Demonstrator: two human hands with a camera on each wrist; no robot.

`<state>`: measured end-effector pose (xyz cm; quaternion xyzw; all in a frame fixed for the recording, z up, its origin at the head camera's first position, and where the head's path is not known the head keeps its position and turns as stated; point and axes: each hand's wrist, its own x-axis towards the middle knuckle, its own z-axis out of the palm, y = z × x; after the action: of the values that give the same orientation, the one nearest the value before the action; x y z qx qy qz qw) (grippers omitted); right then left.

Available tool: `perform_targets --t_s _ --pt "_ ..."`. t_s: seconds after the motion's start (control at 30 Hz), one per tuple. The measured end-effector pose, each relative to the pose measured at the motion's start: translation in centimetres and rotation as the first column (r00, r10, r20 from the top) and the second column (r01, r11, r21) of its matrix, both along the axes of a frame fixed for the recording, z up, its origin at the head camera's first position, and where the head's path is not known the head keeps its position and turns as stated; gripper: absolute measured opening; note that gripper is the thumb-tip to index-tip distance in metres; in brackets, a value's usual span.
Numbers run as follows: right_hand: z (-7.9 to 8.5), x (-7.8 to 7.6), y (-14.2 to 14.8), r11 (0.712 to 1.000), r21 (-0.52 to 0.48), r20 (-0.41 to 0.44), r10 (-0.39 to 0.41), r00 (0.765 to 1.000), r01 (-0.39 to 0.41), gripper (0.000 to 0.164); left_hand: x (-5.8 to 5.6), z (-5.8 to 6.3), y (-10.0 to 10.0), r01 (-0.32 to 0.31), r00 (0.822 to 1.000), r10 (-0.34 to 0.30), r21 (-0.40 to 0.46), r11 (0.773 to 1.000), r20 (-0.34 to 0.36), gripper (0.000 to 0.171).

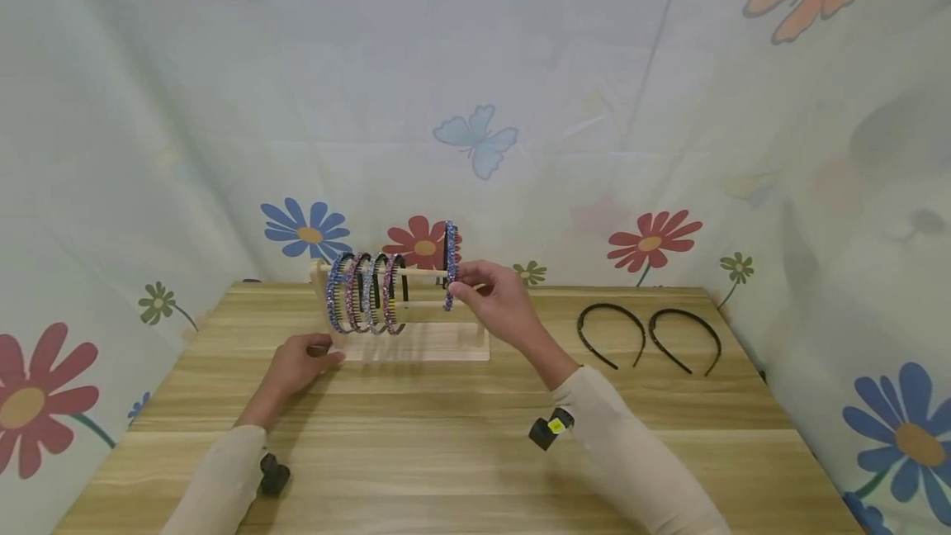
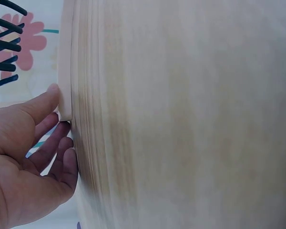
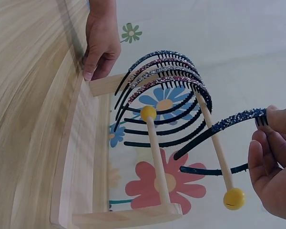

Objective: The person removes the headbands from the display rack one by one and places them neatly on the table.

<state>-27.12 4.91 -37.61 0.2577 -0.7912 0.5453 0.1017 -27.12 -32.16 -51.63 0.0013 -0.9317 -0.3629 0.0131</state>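
Note:
A pale wooden headband stand (image 1: 423, 345) stands on the table, with two rods ending in yellow knobs (image 3: 234, 199). Glittery headbands hang on its upper rod: a blue one (image 1: 333, 295), a silver one (image 1: 367, 291) and two pink ones. My right hand (image 1: 501, 304) pinches another blue glitter headband (image 3: 238, 119) between thumb and fingers. That band's loop surrounds the upper rod near its knob, apart from the others. My left hand (image 1: 297, 366) grips the base's left end, thumb (image 2: 50, 98) on one side and fingertips at the other.
Two dark headbands, one (image 1: 583, 335) nearer the stand and one (image 1: 687, 313) farther right, lie on the wooden table (image 1: 416, 452). A flower-printed cloth (image 1: 565, 89) hangs behind the table's back edge.

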Motion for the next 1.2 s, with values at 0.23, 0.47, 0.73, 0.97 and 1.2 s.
perform_targets --t_s 0.23,0.47,0.73,0.97,1.2 --pt "0.7 -0.3 0.7 1.000 -0.012 -0.008 -0.006 1.000 0.006 0.020 0.0 -0.1 -0.1 0.012 1.000 -0.012 -0.008 1.000 -0.016 0.049" --pt "0.9 -0.6 1.3 1.000 -0.025 0.003 -0.013 1.000 0.013 0.022 0.0 -0.1 -0.1 0.014 1.000 -0.014 -0.020 1.000 -0.022 0.048" --pt "1.5 -0.8 2.1 0.998 0.022 -0.028 -0.052 0.998 0.053 0.026 0.0 0.0 0.0 0.008 1.000 -0.009 -0.025 1.000 -0.024 0.048" --pt "2.1 -1.0 3.1 0.996 0.028 -0.054 -0.081 0.995 0.083 0.026 0.0 -0.1 0.0 0.010 1.000 -0.011 -0.022 1.000 -0.027 0.047" --pt "2.3 -1.1 4.3 0.994 0.034 -0.043 -0.102 0.994 0.103 0.027 0.0 -0.1 0.0 0.010 1.000 -0.010 -0.022 1.000 -0.016 0.048"
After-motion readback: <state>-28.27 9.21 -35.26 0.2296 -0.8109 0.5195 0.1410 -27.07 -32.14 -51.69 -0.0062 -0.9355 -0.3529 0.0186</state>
